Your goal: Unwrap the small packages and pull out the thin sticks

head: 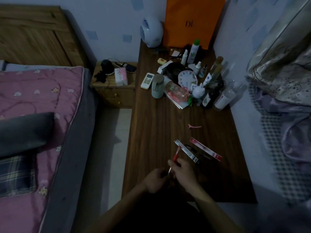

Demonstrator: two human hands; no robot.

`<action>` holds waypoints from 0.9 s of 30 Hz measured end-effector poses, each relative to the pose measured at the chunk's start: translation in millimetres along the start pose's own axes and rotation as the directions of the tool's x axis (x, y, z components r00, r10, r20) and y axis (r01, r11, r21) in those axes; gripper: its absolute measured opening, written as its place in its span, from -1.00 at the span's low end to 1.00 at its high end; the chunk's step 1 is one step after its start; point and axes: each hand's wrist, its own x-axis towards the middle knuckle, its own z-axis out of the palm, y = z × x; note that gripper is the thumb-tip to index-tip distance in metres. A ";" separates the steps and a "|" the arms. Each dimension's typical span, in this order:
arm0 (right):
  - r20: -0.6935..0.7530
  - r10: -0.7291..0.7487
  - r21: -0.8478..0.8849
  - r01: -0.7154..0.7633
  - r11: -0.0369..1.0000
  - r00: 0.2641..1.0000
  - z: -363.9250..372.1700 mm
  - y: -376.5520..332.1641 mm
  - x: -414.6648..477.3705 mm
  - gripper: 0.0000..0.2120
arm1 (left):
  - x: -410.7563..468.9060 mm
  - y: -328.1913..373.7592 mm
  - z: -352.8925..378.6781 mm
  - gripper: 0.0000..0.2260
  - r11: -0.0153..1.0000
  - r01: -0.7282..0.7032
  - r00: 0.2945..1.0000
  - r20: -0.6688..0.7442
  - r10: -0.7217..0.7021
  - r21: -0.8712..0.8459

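Observation:
My right hand [182,172] grips a thin red tube [176,154] that points up and away over the dark wooden table [151,132]. A slim light wand [169,170] runs from the tube's lower end toward my left hand [154,180], whose curled fingers close around its dark end; the dim light hides that part. Just beyond my hands lie two long narrow cartons, a white one [186,151] and a red and white one [205,148], with a dark stick [193,149] between them.
A pink hair clip [194,126] lies mid-table. Bottles, a round clock [187,79], a remote [147,80] and a cup [157,86] crowd the far half, before an orange bag [193,22] and a fan [151,31]. A bed [33,106] and nightstand [114,84] stand left; piled cloth lies right.

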 end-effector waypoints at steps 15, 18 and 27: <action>0.143 -0.004 0.102 -0.011 0.995 0.990 0.0 -12.5 0.8 -0.72 | -18.5 -22.2 -18.2 -0.88 0.938 -0.018 0.982 -0.168 0.081 0.347; 0.138 0.063 0.210 -0.092 0.973 0.988 7.3 -12.4 -2.7 -0.84 | -14.5 -15.4 -5.9 -0.86 0.934 -0.059 0.968 -0.208 0.140 0.351; -0.029 0.159 0.259 -0.147 0.955 0.987 24.4 -7.5 -4.0 -0.62 | -12.8 -20.2 11.7 -0.54 0.928 0.000 0.962 -0.252 0.101 0.372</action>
